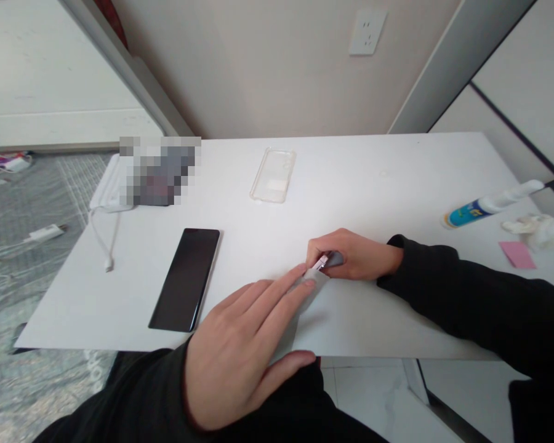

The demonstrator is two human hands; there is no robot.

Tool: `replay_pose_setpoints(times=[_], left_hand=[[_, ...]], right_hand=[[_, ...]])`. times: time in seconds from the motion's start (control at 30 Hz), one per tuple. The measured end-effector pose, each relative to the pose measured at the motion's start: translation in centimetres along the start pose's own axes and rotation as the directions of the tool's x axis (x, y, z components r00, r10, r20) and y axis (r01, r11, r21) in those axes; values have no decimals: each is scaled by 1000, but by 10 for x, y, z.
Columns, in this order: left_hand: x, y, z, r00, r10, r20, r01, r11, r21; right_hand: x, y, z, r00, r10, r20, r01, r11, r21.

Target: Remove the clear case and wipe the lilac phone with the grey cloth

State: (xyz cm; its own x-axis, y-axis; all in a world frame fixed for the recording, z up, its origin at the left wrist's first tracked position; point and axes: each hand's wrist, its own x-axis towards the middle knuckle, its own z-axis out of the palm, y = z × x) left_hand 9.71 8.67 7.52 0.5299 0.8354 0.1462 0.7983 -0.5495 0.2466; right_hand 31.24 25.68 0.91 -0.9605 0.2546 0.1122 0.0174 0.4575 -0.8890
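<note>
My left hand [244,344] lies with its fingers stretched out over a thin, pale grey flat piece [308,295] near the table's front edge. Its fingertips press on the far end of that piece, and most of it is hidden under the hand. Just beyond, my right hand [346,252] is closed around a small pale pink and grey tool [323,261] with a shiny metal part. The tool meets the flat piece's far end; its exact kind is hidden by my fingers. Left of my left hand, a black smartphone [184,280] lies face up.
On the white table [373,184] lie a clear phone case [273,175], a white cable [102,237], a blurred-out item [159,175], a white and blue tube [475,210], pink paper [517,255] and crumpled tissue [542,231]. A wall [268,67] borders the back.
</note>
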Motion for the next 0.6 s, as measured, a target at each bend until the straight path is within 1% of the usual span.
replay_pose_setpoints(times=[0.1,0.17,0.23,0.33,0.43,0.5,0.6], left_hand=[[8,-4,1,993,-54,-108,45,996,-83],[12,-6,5,987,-92,-130,77,990,-119],[13,-6,10,990,-103,-101,89,986,-140],[13,-4,17,996,-92,-9,90,987,-133],[12,-2,18,995,-85,56,92,986,-138],[11,-2,17,994,-87,64,96,981,-168],[3,-3,17,992,-117,41,123,962,-244]], right_hand=[[0,0,0,1000,-1,-2,1,1000,12],[0,0,0,1000,12,1,-12,1000,17],[0,0,0,1000,22,1,-22,1000,17],[0,0,0,1000,16,1,-16,1000,16],[0,0,1,1000,7,-3,-7,1000,19],[0,0,1,1000,-4,-6,4,1000,18],[0,2,1,1000,-29,-6,29,1000,8]])
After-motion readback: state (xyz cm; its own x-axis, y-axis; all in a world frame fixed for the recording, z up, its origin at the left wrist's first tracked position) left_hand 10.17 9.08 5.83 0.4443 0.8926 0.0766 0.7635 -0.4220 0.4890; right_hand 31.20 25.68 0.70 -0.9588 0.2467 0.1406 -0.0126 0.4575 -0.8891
